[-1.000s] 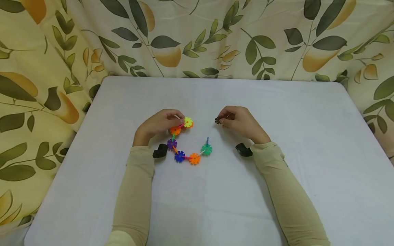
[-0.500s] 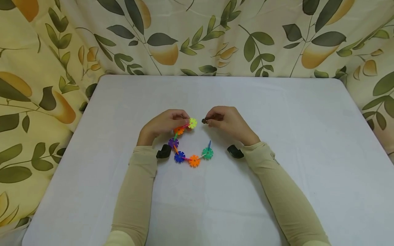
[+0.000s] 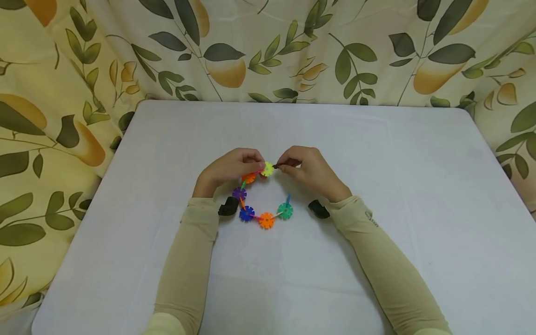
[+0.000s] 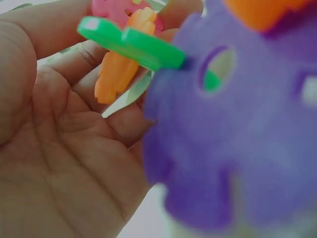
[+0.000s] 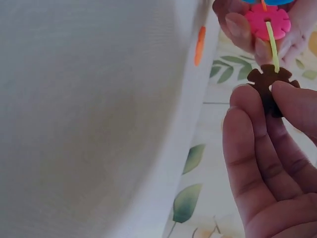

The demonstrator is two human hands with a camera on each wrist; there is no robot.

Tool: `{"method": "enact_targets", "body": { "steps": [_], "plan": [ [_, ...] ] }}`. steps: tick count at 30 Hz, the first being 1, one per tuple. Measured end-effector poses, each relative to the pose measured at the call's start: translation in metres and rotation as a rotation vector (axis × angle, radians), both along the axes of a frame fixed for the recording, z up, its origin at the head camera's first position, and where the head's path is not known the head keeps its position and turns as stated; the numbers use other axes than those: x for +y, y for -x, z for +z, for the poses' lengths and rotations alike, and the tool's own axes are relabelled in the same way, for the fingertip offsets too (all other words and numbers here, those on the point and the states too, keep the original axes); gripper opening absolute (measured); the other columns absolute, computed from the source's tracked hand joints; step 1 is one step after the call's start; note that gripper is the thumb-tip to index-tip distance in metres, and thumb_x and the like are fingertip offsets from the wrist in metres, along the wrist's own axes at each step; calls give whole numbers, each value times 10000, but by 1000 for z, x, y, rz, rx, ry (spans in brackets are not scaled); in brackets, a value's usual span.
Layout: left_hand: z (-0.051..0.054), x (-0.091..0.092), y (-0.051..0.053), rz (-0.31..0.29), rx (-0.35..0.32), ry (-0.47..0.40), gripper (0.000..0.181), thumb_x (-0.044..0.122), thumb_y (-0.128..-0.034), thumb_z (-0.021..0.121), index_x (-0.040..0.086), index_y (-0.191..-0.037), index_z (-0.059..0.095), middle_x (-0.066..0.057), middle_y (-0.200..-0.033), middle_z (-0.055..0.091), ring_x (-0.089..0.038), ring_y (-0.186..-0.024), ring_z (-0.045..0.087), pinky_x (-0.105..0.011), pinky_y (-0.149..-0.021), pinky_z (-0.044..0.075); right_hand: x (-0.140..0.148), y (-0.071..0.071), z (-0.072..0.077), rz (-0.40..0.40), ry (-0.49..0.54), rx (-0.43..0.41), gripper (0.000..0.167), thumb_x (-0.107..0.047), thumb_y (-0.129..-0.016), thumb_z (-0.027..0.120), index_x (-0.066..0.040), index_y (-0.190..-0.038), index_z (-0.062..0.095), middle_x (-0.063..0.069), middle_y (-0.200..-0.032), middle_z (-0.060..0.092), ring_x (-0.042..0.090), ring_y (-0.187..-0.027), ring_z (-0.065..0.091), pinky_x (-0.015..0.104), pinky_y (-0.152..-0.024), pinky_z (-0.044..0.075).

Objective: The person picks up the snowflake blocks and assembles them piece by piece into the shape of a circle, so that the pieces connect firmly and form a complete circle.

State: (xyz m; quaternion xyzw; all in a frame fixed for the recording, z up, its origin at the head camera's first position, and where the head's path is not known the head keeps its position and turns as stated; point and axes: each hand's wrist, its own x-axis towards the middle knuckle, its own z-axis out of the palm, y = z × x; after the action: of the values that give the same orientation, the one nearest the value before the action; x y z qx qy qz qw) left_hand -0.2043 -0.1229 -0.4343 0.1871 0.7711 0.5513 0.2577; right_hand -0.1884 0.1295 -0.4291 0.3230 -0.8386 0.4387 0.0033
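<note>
My left hand (image 3: 229, 170) pinches one end of a chain of colored, notched snowflake discs, near the yellow disc (image 3: 267, 169) and a pink disc (image 5: 277, 22). My right hand (image 3: 314, 171) pinches a brown notched disc (image 5: 267, 82) between thumb and fingers. The brown disc's rim meets the yellow disc's edge; whether their slots interlock I cannot tell. From the left hand the chain curves down through an orange disc (image 3: 249, 178), a purple disc (image 4: 198, 134), a dark blue disc (image 3: 246, 214), another orange disc (image 3: 266, 220) and a green disc (image 3: 285, 211). A blue disc (image 3: 288, 200) stands edge-on at the far end.
A white-covered table (image 3: 377, 149) lies under both hands. Black wrist-worn cameras (image 3: 229, 206) sit by the sleeve cuffs. A leaf-patterned curtain (image 3: 268, 51) hangs behind the table and along its sides.
The right hand has moved left with the brown disc, up to the yellow one. The left hand has shifted slightly right with its chain end, and the gap between the hands has closed.
</note>
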Motion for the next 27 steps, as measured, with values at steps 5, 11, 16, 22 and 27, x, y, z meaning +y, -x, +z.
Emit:
{"method": "enact_targets", "body": {
  "steps": [5,11,16,22,27],
  "plan": [
    [-1,5,1,-22,10,29,197,111,-1086,629,4,-1011,777,-109,-955,748,-253,-949,600,-342,-859,480,-1,-1,0,22,-11,46,134,123,-920,770,0,-971,789,84,-971,757,197,-864,716,382,-818,592],
    [1,12,0,0,53,70,207,109,-1083,641,32,-939,767,-71,-886,716,-222,-853,555,-321,-760,440,-1,-4,-1,26,-4,109,121,144,-905,775,30,-941,791,112,-942,753,209,-849,712,384,-799,601],
    [1,17,-2,10,150,96,213,74,-1071,646,11,-906,764,-59,-786,681,-183,-737,528,-289,-679,422,-1,-7,-2,24,-12,174,105,152,-892,781,52,-921,794,128,-915,753,221,-830,710,392,-777,601],
    [2,23,-5,38,232,140,216,69,-1063,653,3,-888,762,-38,-720,665,-161,-647,525,-273,-618,419,-2,-9,-1,16,-33,254,111,155,-885,786,47,-903,802,117,-889,757,238,-830,734,414,-775,612],
    [1,25,-6,60,234,154,210,67,-1058,654,-7,-895,763,-43,-716,667,-163,-631,524,-269,-603,414,-5,-10,0,43,-43,298,140,186,-871,777,51,-892,803,100,-870,757,244,-816,744,403,-749,621]
  ]
}}
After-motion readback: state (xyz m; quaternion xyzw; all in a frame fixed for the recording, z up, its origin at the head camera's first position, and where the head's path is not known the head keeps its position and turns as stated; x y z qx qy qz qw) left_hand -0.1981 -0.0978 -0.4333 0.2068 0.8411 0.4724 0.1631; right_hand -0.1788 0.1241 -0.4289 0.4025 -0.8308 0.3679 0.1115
